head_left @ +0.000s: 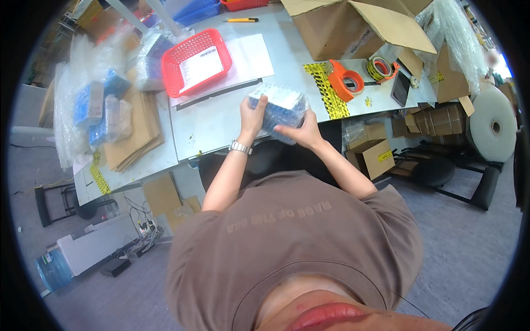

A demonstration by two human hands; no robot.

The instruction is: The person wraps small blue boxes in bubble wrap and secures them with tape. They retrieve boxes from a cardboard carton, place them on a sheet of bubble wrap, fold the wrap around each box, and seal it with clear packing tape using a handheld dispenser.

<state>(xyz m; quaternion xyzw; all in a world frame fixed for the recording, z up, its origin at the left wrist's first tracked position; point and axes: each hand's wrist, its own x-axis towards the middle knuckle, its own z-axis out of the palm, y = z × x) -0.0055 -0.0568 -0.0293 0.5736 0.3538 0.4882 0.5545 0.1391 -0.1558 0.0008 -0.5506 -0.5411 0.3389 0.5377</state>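
Note:
Between my two hands is a blue-and-white box wrapped in bubble wrap [282, 107], held up at the near edge of the table [221, 132]. My left hand [253, 115] grips its left side, thumb on the upper face. On the right side, my right hand [305, 132] is closed around the lower corner, with the thumb across the near face. The fingers behind and under the package are hidden. Beyond it to the left, a red plastic basket [168, 69] with a printed sheet [200, 71] inside rests on white paper [256, 55].
Bubble-wrapped blue boxes [91, 105] and brown cardboard sheets [135, 129] lie at left. An open carton [337, 33] stands at far right, near orange tape dispensers [346, 83] and a phone [401, 90]. A yellow cutter [243, 20] lies farther back. A stool [433, 172] stands right.

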